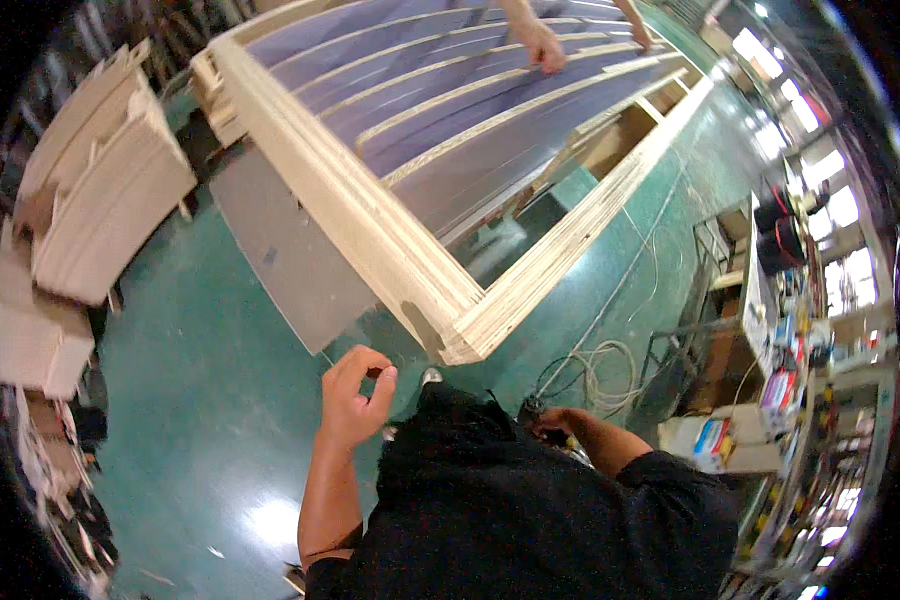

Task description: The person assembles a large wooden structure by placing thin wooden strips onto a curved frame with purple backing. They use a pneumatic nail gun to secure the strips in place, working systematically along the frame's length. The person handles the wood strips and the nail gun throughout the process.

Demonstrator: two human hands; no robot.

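Note:
My left hand (358,395) is raised near the close corner of a large pale wooden frame (340,230), apart from it. Its fingers curl toward the thumb, leaving a small gap, and nothing shows in them. At my right side, my right hand (560,424) is closed around a dark hand tool (532,408), whose exact kind is too small to tell. Inside the frame, several light wooden strips (450,105) cross a purple-grey sheet (460,170). Another person's hand (542,48) touches the strips at the far side, and a second hand of theirs (642,36) is farther right.
A grey board (285,250) lies under the frame's left side. Stacked wooden panels (110,200) stand at the left. A coiled hose (610,375) lies on the green floor (190,400). To the right is a cluttered workbench (755,310) with a cardboard box (745,440).

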